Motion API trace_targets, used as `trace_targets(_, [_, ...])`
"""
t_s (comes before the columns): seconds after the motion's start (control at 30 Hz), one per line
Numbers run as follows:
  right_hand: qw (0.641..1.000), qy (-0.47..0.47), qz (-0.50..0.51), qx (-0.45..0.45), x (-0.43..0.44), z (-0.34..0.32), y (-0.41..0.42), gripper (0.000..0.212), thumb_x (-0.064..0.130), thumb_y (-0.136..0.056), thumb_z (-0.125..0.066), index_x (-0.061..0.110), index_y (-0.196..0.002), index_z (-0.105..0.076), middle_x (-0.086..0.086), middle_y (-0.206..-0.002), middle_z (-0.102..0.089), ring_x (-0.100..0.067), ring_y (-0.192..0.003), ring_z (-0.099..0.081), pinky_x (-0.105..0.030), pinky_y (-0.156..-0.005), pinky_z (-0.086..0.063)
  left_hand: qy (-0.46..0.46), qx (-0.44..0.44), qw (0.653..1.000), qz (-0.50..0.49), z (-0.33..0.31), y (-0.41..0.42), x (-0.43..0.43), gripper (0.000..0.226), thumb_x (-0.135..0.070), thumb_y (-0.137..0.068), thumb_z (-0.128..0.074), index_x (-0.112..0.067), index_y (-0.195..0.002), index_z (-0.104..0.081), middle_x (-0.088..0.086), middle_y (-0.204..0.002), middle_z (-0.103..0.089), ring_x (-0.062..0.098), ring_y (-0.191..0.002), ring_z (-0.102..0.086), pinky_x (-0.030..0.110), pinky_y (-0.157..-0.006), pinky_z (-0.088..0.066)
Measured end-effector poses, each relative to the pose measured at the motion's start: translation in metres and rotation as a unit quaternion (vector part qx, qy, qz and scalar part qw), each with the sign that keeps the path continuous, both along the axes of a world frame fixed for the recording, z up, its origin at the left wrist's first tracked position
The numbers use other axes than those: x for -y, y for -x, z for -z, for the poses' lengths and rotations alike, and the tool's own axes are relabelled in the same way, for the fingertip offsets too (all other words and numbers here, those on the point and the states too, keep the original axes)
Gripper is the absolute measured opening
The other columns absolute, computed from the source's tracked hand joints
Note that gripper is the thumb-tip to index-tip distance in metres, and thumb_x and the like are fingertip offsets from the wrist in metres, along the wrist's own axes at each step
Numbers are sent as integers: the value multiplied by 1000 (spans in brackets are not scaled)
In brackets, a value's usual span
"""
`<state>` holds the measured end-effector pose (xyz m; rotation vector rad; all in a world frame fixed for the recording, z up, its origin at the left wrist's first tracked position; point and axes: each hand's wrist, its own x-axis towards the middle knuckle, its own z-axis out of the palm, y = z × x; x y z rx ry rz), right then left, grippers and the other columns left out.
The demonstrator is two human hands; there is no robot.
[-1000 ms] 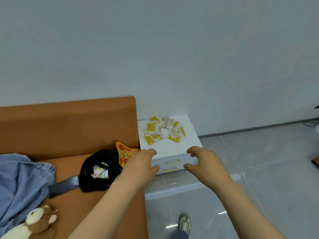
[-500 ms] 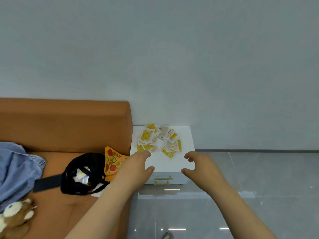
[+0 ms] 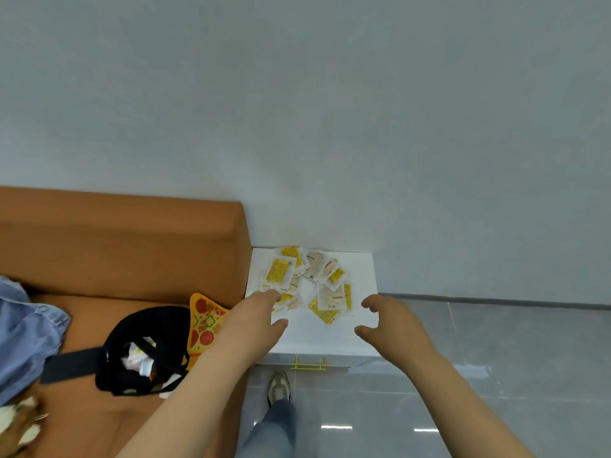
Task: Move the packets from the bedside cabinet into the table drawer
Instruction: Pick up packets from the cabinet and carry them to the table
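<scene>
While the left hand (image 3: 254, 320) and the right hand (image 3: 390, 325) are reaching over the white bedside cabinet (image 3: 362, 276), the packets (image 3: 307, 282) are lying on its top in a loose, overlapping heap of yellow and white sachets, toward the rear and left of the surface. The left hand is hovering at the near-left edge of the heap with fingers loosely extended and thumb spread apart, gripping nothing; whether its fingertips are touching the nearest packet cannot be told. The right hand is hanging over the cabinet's near-right corner, just beside the heap, its fingers gently curved and thumb apart, also holding nothing. A gold drawer handle (image 3: 310, 363) is showing on the cabinet front below. To the left, an orange sofa (image 3: 115, 246) is carrying a black bag (image 3: 145, 345), a pizza-slice toy (image 3: 205, 322), a blue denim garment (image 3: 26, 325) and a plush toy (image 3: 20, 428). One shoe (image 3: 278, 386) is standing on the grey tiled floor (image 3: 496, 358).
</scene>
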<state>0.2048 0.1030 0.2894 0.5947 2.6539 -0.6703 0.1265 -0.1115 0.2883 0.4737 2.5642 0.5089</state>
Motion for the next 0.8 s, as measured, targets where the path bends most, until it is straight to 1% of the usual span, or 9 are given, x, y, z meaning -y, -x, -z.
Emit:
trace_targets(0.13, [999,7,14,31,-11,17,36,49,32,-86,-63,23,-132,-48,3,-129,-54,-15,-116,-53,-26,-88,-44,7,19,1000,2,19,47,-8,47,-33,-94,-52,-20,-138,-41,1,-133,-51,18,-117,-53,28,-92,-45])
trace_targets(0.33, [996,26,35,79,-27,46,71,51,33,-85,-65,23,-132,-47,2,-126,-56,-15,-113,-54,-25,-88,-44,43,74,996,10,58,96,-15,46,-34,-92,-54,-20,-135,-44,2,-128,-55,19,-115,-54,32,-94,-48])
trace_targets(0.53, [992,41,26,121,-53,84,111,57,35,-85,-66,21,-135,-44,-1,-130,-52,-17,-117,-53,-26,-92,-44,66,128,989,-26,105,121,-30,47,-34,-92,-54,-16,-135,-44,2,-131,-54,18,-117,-54,27,-91,-46])
trace_targets(0.67, [987,49,4,150,-72,118,136,62,36,-85,-66,20,-139,-39,-4,-134,-49,-19,-120,-51,-27,-94,-43,93,150,983,-55,140,131,-37,47,-36,-92,-54,-14,-133,-45,5,-128,-56,21,-115,-54,30,-91,-46])
trace_targets(0.8, [985,45,-7,169,-88,155,154,63,37,-85,-66,19,-139,-39,-5,-133,-49,-20,-120,-50,-28,-95,-42,109,161,978,-80,174,140,-47,52,-40,-91,-54,-13,-134,-43,6,-128,-55,21,-116,-53,31,-92,-45])
